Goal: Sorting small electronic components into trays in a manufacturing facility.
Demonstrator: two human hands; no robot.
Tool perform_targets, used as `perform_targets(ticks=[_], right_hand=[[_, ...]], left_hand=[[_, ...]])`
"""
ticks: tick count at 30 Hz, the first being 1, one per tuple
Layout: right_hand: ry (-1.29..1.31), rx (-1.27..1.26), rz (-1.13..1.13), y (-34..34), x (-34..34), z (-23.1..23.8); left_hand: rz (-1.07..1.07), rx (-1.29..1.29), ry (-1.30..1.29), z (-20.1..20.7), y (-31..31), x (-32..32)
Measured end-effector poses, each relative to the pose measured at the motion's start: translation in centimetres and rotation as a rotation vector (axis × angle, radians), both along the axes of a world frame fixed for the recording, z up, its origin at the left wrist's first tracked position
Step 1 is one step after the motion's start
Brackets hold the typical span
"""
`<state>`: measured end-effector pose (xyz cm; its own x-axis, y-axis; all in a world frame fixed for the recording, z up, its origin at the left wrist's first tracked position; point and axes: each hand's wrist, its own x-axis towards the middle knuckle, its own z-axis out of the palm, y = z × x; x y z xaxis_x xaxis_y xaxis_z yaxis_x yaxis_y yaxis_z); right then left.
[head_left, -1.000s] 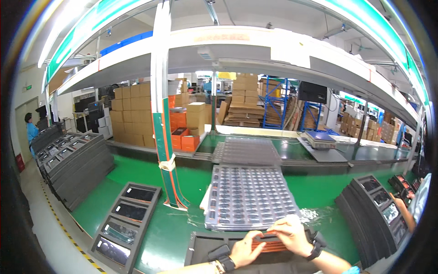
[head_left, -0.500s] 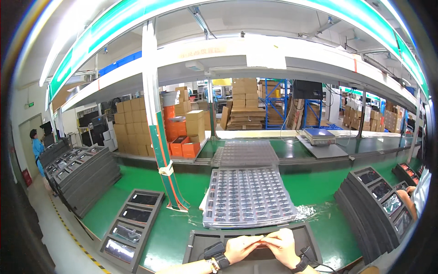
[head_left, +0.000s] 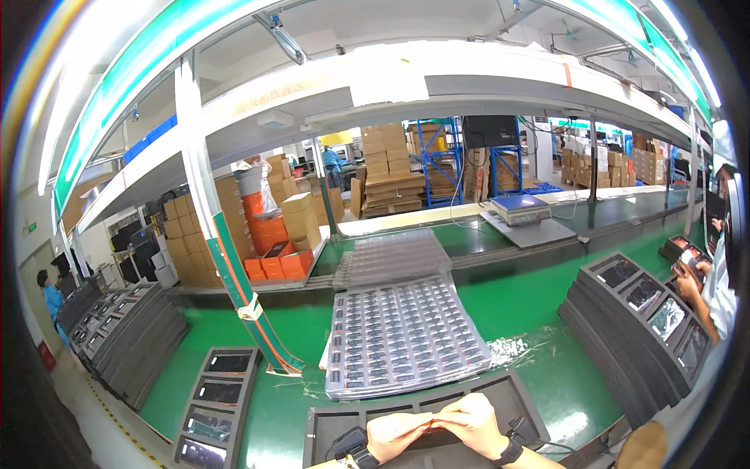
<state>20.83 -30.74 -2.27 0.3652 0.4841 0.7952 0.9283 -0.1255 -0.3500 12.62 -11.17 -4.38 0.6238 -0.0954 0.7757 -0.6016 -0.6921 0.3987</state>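
Note:
My left hand [head_left: 394, 435] and my right hand [head_left: 473, 426] meet fingertip to fingertip, both closed in a pinch. Whatever lies between the fingers is hidden behind them. Below them is a black foam tray [head_left: 512, 397] with deep compartments, partly covered by my hands. A dark strap with a small box sits on each wrist. Just beyond the foam tray stands a stack of clear plastic blister trays [head_left: 406, 338], its top one filled with rows of small dark parts.
Left, another foam tray [head_left: 186, 422] carries several flat dark-screened devices. Tall stacks of foam trays stand at far left [head_left: 129, 344] and right [head_left: 633, 344]. A green-striped post [head_left: 234, 285] rises from the bench. At right, a co-worker's hand [head_left: 687, 283] holds something. A scale [head_left: 521, 205] stands behind.
The view has turned and tilted, shifting the bench scene leftward. My hands stay pinched together above the foam tray. The co-worker at right has come further into view.

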Motion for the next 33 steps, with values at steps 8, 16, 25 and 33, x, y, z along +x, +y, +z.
perform_targets(ticks=[8,16,25,33], right_hand=[[0.184,0.027,0.059,-0.3,0.7,-0.1],[0.354,-0.045,0.047,-0.1,0.4,0.4],[0.270,-0.124,0.058,-0.6,0.8,0.4],[0.215,-0.182,0.115,-0.7,1.3,0.6]], left_hand=[[0.083,-0.055,-0.052,0.8,-1.2,-0.2],[0.074,-0.199,0.130,1.1,-1.4,-0.2],[0.095,-0.275,0.208,1.6,-2.3,-0.3],[0.094,-0.338,0.205,1.3,-2.2,0.2]])
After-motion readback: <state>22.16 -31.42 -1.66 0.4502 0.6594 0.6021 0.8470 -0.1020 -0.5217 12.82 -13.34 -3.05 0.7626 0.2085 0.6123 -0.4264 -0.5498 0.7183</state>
